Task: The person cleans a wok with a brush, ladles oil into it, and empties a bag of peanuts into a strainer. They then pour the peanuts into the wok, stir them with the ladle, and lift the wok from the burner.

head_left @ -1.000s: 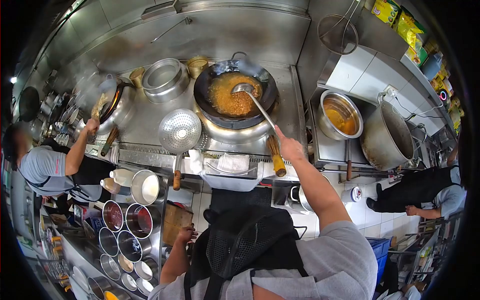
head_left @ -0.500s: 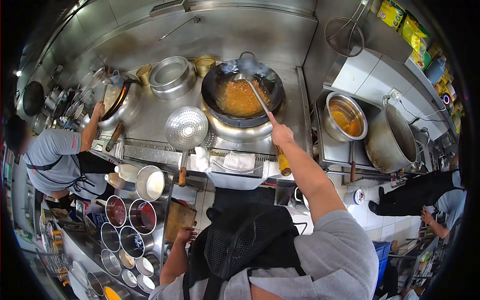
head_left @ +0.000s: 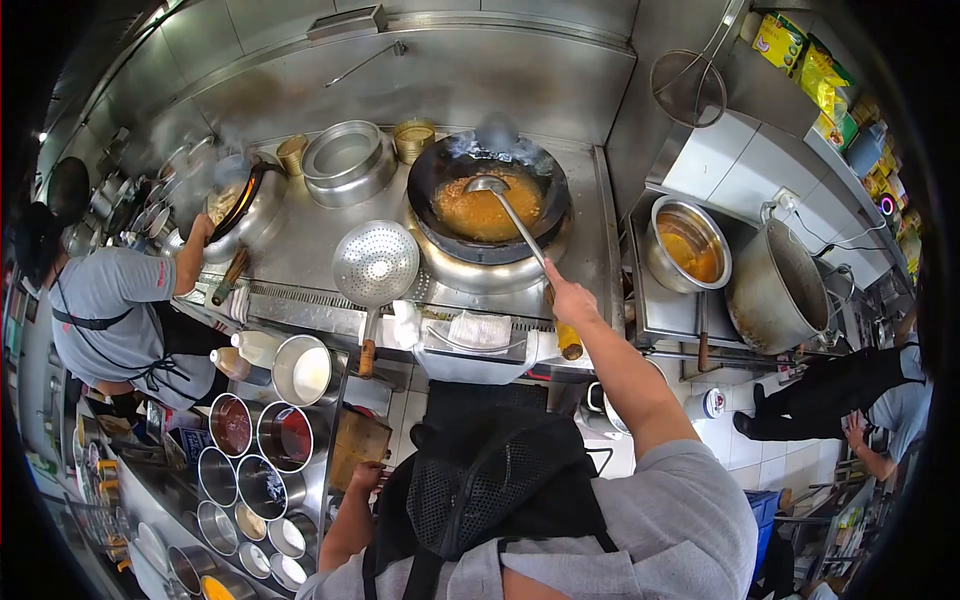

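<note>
My right hand is wrapped round the long handle of a metal ladle. The ladle's bowl dips into an orange-brown liquid with small bits inside a black wok on the stove. Low on the left, beside the counter of steel pots, hangs my left hand. Its fingers look loosely bent and apart, with nothing visible in them. A perforated strainer with a wooden handle lies on the stove's front, left of the wok. Just under my right forearm is a yellow-ended rod.
A co-worker works at another steaming wok on the left. Steel pots of sauces stand lower left. To the right are a steel bowl of orange liquid and a large pot. Another person stands far right.
My right hand has drawn the ladle back toward me, and its bowl sits lower in the wok. More steam rises at the co-worker's wok. My left hand has barely moved.
</note>
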`<state>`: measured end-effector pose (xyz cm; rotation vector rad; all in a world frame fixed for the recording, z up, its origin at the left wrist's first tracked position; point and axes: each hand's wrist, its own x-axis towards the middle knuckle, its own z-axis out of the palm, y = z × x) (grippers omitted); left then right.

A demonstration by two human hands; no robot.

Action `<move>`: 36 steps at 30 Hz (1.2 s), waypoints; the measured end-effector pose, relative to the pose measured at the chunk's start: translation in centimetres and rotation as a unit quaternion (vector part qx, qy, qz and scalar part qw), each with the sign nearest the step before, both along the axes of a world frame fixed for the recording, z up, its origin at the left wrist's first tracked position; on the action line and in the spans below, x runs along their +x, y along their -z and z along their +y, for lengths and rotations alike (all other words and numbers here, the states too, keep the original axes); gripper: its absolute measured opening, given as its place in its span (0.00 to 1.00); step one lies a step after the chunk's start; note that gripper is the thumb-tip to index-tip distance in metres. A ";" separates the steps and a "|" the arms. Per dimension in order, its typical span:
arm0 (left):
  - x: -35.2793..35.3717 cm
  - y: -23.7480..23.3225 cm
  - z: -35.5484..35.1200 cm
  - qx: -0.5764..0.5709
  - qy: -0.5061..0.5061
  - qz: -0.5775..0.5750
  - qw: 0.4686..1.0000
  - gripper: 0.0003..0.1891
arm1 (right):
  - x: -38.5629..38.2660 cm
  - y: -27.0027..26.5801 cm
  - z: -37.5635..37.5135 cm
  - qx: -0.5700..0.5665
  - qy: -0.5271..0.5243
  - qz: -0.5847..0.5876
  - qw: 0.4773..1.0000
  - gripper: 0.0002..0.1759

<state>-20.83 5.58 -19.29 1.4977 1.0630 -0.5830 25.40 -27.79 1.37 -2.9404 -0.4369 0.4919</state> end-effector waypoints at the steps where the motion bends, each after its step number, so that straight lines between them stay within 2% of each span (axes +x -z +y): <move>1: 0.2 -0.2 -0.1 0.007 0.016 -0.012 1.000 0.18 | -0.4 0.1 -0.3 0.000 0.000 -0.001 1.000 0.52; 4: 1.5 -1.9 -0.2 0.022 0.041 0.008 0.999 0.18 | -1.7 -0.3 -1.3 0.010 -0.003 -0.004 1.000 0.53; 7: 0.8 2.6 1.1 -0.012 0.024 -0.033 0.999 0.19 | -2.6 -1.0 -2.0 0.006 -0.011 -0.003 1.000 0.53; 10: 0.7 4.5 1.7 -0.014 0.041 -0.038 0.998 0.20 | -4.1 -3.2 -2.6 -0.019 -0.003 0.020 1.000 0.50; 13: 2.0 0.1 0.3 0.001 0.045 0.009 0.999 0.20 | -4.6 -3.6 -3.7 -0.039 -0.010 0.013 0.999 0.50; 16: 0.8 4.0 0.9 -0.035 0.006 -0.012 0.999 0.19 | -5.0 -3.9 -4.7 -0.047 -0.019 0.020 0.999 0.50; 23: 0.0 4.5 0.8 -0.024 0.018 -0.010 1.000 0.18 | -5.7 -4.5 -6.8 -0.068 -0.034 0.010 0.997 0.50; 25: -0.5 5.2 0.9 -0.031 0.003 -0.041 0.999 0.19 | -5.7 -4.5 -7.3 -0.065 -0.041 0.001 0.997 0.50; 29: 0.9 1.7 0.3 0.008 0.012 0.023 1.000 0.19 | -6.3 -6.5 -7.2 -0.069 -0.042 0.009 0.997 0.49; 36: 1.5 1.1 0.6 0.027 0.064 0.007 0.998 0.21 | -5.3 -5.0 -5.6 -0.029 -0.063 0.012 0.998 0.47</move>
